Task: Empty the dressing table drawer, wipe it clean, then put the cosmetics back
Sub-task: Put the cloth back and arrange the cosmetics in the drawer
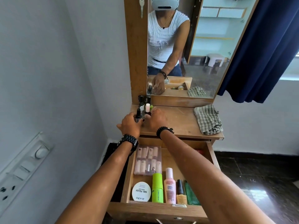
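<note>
Our left hand [130,125] gripping a black-capped bottle [138,115] on the tabletop [178,122] among small bottles, right hand [156,119] fingers curled beside them, grasp unclear, drawer [163,207] open w/ cosmetics inside, checked cloth [207,119] at right.

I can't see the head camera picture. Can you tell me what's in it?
Both hands, left hand and right hand, reach among small nail polish bottles on the dressing table top. Below, the open drawer still holds cosmetics. A checked cloth lies to the right, under the mirror.
</note>
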